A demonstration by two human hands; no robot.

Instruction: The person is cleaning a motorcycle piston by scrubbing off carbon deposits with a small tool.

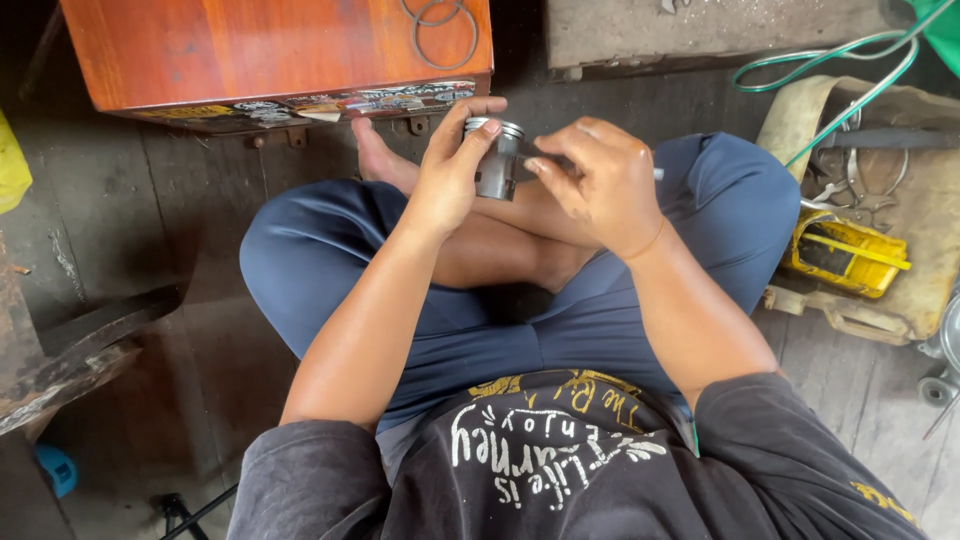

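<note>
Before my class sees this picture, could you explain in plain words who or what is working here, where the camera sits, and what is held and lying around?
There is no machine: a person sits cross-legged on a dark wooden floor, filmed by a camera on their own head looking down. The left hand grips a small grey metal cylinder, seemingly a piston. The right hand pinches a thin metal tool against its side. Ahead stands an orange wooden box with metal rings on top. To the right lie a yellow plastic container and a green hose.

We cannot see the metal cylinder's (497, 160) far side behind our left hand (450, 175). Our right hand (600, 185) hides most of a thin tool; the wooden box (270, 50) runs off the top edge.
</note>
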